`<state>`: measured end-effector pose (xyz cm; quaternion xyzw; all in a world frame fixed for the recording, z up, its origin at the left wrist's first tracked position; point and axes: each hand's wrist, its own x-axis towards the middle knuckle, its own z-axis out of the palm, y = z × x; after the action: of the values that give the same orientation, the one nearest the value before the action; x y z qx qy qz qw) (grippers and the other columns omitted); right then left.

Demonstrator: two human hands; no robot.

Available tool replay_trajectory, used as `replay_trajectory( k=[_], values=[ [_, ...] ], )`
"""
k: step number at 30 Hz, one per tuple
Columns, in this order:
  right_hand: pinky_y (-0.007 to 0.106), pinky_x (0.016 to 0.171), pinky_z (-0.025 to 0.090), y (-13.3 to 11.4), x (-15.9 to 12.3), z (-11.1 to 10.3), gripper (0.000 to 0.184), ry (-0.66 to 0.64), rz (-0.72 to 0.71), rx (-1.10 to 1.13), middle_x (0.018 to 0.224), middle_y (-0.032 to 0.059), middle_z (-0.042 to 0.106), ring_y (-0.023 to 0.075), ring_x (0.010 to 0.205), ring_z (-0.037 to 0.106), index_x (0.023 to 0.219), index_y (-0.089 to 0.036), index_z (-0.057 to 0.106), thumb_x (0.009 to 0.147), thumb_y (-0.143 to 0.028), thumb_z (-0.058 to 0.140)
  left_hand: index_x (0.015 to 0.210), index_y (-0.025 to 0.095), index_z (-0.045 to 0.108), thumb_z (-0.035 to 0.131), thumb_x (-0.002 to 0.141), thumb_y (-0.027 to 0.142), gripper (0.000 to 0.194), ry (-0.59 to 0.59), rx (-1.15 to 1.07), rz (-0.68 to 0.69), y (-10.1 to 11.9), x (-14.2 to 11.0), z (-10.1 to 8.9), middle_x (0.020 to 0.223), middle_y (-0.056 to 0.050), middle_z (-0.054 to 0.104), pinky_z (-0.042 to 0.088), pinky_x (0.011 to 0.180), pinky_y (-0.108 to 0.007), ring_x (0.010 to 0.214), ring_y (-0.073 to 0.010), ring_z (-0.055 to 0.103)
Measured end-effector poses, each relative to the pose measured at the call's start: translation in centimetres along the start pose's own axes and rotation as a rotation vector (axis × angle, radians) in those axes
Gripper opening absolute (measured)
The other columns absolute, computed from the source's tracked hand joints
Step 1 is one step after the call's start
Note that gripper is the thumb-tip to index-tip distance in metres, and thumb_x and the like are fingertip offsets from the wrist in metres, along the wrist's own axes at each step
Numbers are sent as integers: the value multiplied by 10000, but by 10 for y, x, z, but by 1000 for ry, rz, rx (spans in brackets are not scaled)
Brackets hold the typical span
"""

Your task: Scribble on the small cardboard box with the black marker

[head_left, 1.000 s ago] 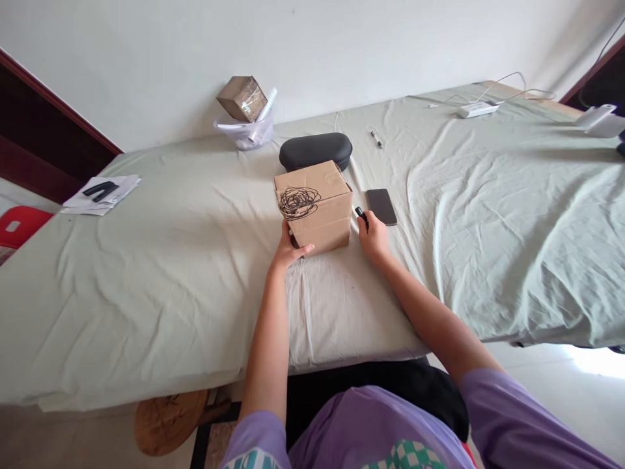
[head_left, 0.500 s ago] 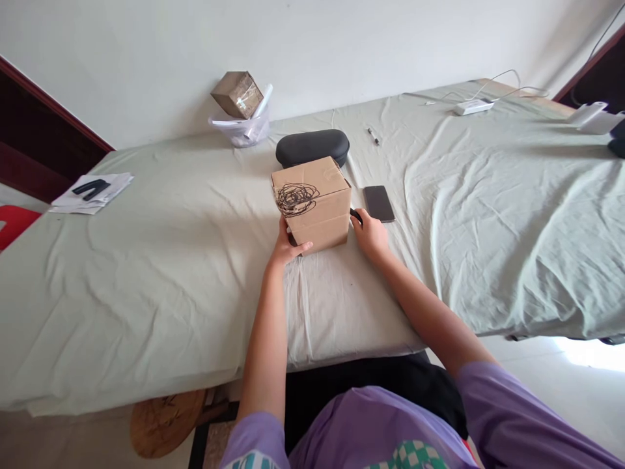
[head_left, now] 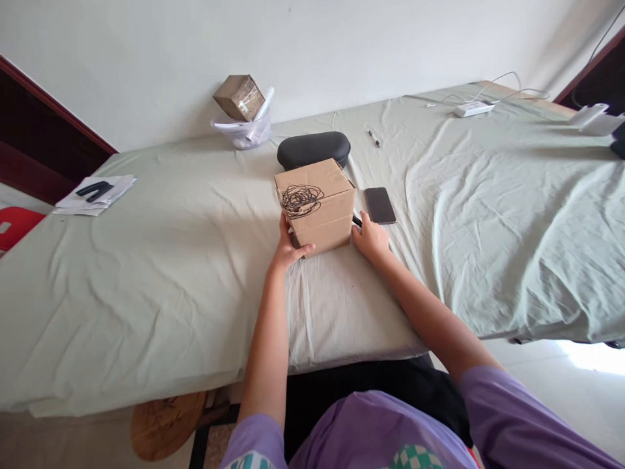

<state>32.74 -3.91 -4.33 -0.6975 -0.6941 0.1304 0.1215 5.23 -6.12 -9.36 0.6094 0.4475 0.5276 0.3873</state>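
A brown cardboard box (head_left: 325, 218) stands on the cloth-covered table, with a tangle of black scribbled lines on its near left top and side. My left hand (head_left: 290, 249) grips its lower left corner, the thumb across the front face and the other fingers partly hidden along the left side. Close against the box's right side, my right hand (head_left: 372, 240) is closed round a slim black pen-like thing (head_left: 357, 221). The far end of that thing is hidden by the box, so I cannot tell whether it touches it.
Behind the box lies a black hard case (head_left: 313, 150). A dark phone (head_left: 379, 205) lies right of it, with a pen (head_left: 374, 138) farther back. A plastic basket (head_left: 244, 135) holds another box (head_left: 239, 98). Papers (head_left: 73, 203) with a black stapler-like thing (head_left: 95, 190) lie left; a power strip (head_left: 473, 109) lies back right.
The box has turned slightly, and my right hand has shifted a little to the right and down along its side. My left hand keeps its grip. The whole view has moved slightly.
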Motion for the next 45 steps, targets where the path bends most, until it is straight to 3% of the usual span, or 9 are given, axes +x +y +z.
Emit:
replay_trajectory(
  k=[5, 11, 13, 16, 22, 27, 33, 40, 45],
  values=[
    [478, 947, 572, 0, 0, 2, 631, 10, -9, -20, 1341, 220, 775, 403, 1191, 758, 1651, -128, 424, 1081, -398, 448, 1733, 367, 41, 890, 594, 854, 1501, 153, 70, 202, 6, 7, -1, 1827, -220, 165, 286, 1349, -606, 1712, -431, 229],
    [463, 927, 572, -1, 0, 4, 621, 10, -19, -33, 1337, 217, 775, 392, 1177, 763, 1634, -137, 442, 1081, -421, 461, 1701, 443, 174, 829, 674, 874, 1292, 232, 62, 358, 61, 19, 1, 1864, -120, 78, 289, 1364, -559, 1734, -411, 203],
    [461, 925, 572, -2, -1, 4, 620, 7, -23, -36, 1348, 209, 774, 389, 1173, 765, 1634, -141, 441, 1082, -423, 461, 1699, 416, 202, 797, 710, 878, 1243, 204, 0, 277, 84, 28, 1, 1836, -116, 196, 303, 1369, -515, 1736, -379, 214],
    [464, 919, 574, -2, -1, 3, 611, 1, -27, -39, 1384, 199, 764, 390, 1171, 766, 1625, -147, 449, 1086, -436, 452, 1707, 368, 176, 746, 834, 748, 1110, 197, -188, 15, 112, 42, 2, 1692, -144, 439, 431, 1293, -493, 1589, -353, 486],
    [449, 936, 566, -3, -2, 2, 597, -13, -25, -42, 1429, 198, 747, 377, 1182, 763, 1611, -148, 461, 1083, -424, 466, 1688, 405, 240, 699, 747, 293, 1053, 187, -279, -213, 141, 42, 4, 1720, -52, 445, 605, 995, -338, 1460, -297, 578],
    [451, 941, 565, -3, -2, 2, 588, -13, -24, -48, 1427, 194, 748, 374, 1191, 760, 1615, -166, 455, 1083, -417, 463, 1710, 432, 222, 739, 711, 177, 1153, 159, -187, -253, 149, 39, 2, 1727, -54, 443, 602, 955, -329, 1306, -259, 659],
    [451, 927, 567, -3, -2, 1, 596, -15, -31, -46, 1416, 193, 756, 381, 1179, 760, 1613, -153, 474, 1082, -424, 450, 1715, 502, 182, 740, 789, 260, 1107, 100, -263, -248, 136, 45, -6, 1711, -15, 479, 638, 931, -386, 1074, -220, 718],
    [457, 927, 557, -1, 0, 4, 609, -8, -37, -35, 1369, 202, 762, 383, 1138, 743, 1615, -145, 470, 1075, -425, 439, 1735, 486, 169, 723, 783, 280, 1120, 84, -254, -268, 144, 42, -7, 1769, 20, 414, 649, 936, -351, 1249, -254, 695],
    [492, 1113, 464, -2, -2, 6, 662, 67, -61, -51, 1484, 253, 631, 407, 1345, 579, 1647, -75, 447, 1046, -350, 423, 1741, 481, 138, 723, 791, 271, 1135, 74, -264, -272, 145, 42, -8, 1811, 20, 345, 653, 981, -363, 1269, -254, 697]
  ],
)
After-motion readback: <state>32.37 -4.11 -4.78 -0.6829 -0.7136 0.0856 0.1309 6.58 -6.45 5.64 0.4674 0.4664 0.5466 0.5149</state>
